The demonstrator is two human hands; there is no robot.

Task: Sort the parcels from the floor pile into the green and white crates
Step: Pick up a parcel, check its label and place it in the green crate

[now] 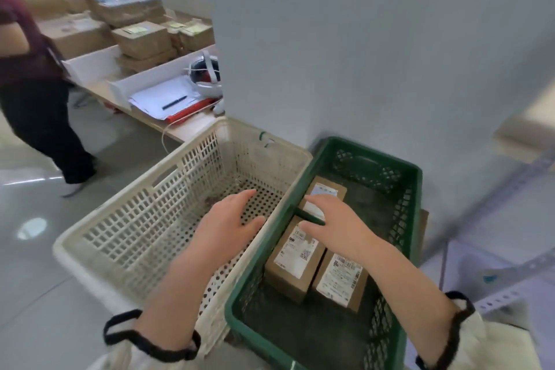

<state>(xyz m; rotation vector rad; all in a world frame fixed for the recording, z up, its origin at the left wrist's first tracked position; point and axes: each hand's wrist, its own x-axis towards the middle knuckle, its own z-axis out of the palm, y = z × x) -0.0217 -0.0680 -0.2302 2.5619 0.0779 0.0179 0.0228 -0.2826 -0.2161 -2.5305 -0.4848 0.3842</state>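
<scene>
Brown labelled parcels (295,261) are packed left in the green crate (416,189), right side open; left hand (229,221), right hand (339,222) held spread.

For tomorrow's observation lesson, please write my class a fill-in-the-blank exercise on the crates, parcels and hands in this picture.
1. The green crate holds ___ cardboard parcels.
2. The white crate stands on the green crate's ___ side.
3. The left hand is spread above the white crate, while the right hand reaches over the parcels in the ___ crate.

Missing words: three; left; green
</scene>
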